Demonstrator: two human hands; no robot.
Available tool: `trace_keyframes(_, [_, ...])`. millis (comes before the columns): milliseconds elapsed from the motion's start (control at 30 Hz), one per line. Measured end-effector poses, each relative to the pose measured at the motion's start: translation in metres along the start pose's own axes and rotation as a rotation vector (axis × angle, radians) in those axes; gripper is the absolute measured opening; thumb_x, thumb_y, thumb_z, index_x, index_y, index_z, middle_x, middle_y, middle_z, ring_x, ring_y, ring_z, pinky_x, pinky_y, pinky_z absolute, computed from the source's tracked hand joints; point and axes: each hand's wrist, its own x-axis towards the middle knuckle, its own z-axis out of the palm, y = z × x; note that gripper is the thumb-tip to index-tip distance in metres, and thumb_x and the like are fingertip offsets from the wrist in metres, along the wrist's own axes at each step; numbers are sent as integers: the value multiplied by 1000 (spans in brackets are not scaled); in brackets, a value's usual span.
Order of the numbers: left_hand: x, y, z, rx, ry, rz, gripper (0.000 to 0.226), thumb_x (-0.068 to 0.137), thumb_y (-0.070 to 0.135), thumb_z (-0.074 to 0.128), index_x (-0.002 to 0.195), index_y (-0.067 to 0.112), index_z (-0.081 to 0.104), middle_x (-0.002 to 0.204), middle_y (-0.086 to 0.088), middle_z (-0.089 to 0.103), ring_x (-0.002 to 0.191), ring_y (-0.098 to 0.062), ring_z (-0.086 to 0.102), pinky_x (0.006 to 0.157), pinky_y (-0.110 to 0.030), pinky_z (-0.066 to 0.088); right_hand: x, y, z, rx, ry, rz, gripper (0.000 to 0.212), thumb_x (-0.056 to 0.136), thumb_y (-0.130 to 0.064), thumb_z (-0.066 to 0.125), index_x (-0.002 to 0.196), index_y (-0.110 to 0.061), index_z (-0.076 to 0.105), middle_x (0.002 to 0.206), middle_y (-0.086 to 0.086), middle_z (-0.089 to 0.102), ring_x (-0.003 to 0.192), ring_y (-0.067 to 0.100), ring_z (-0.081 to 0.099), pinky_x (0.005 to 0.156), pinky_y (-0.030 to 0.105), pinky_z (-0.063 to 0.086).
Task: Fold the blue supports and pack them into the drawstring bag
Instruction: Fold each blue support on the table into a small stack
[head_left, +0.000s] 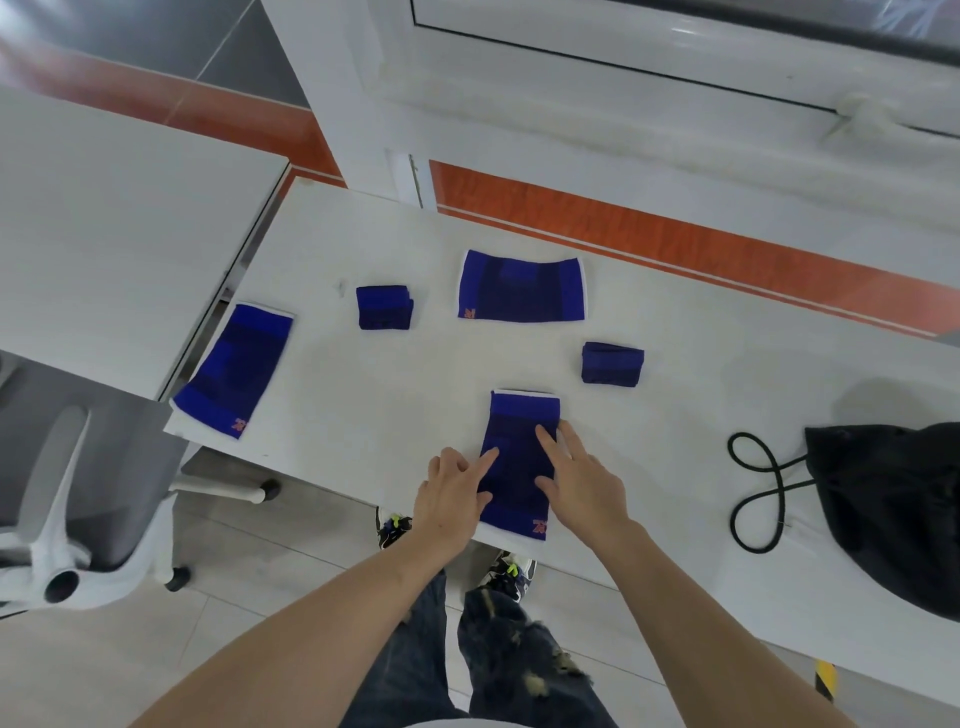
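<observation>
A flat blue support (519, 447) lies lengthwise at the table's near edge. My left hand (454, 493) rests on its left side, index finger stretched onto the cloth. My right hand (582, 478) presses its right side with fingers spread. Two more unfolded supports lie flat, one at the far centre (522, 287) and one at the left corner (234, 369). Two folded supports sit as small bundles, one at the left centre (383, 306) and one at the right (612, 362). The black drawstring bag (893, 504) lies at the right, its cord (758, 493) looped toward me.
The white table (363, 395) has its near edge just under my hands. A second white table (104, 234) adjoins on the left. An office chair (67, 519) stands at the lower left. A window frame and an orange floor stripe lie beyond the table.
</observation>
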Motion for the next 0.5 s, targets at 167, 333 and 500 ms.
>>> trace_keyframes(167, [3,-10,-1,120,-15,6,71,100,41,58,154,51,14,114,-1,35,103,-19,39,87,-35,49,1,7,-2,-86,106,-24,63,96,-42,65,153,-30,42,154,5,35,128,28,47,91,42,52])
trace_keyframes(333, [0,-15,2,194,105,123,65,95,37,65,152,37,32,128,-5,39,116,-25,42,94,-37,49,-14,23,13,-134,225,-326,28,92,-26,72,120,-28,72,124,-8,65,114,19,58,92,38,50])
trace_keyframes(500, [-11,-42,13,448,184,674,45,97,39,62,137,20,57,146,-4,49,141,-24,39,114,-43,42,-24,37,25,-64,152,-325,32,92,-24,72,124,-31,71,139,-14,60,123,17,53,97,38,48])
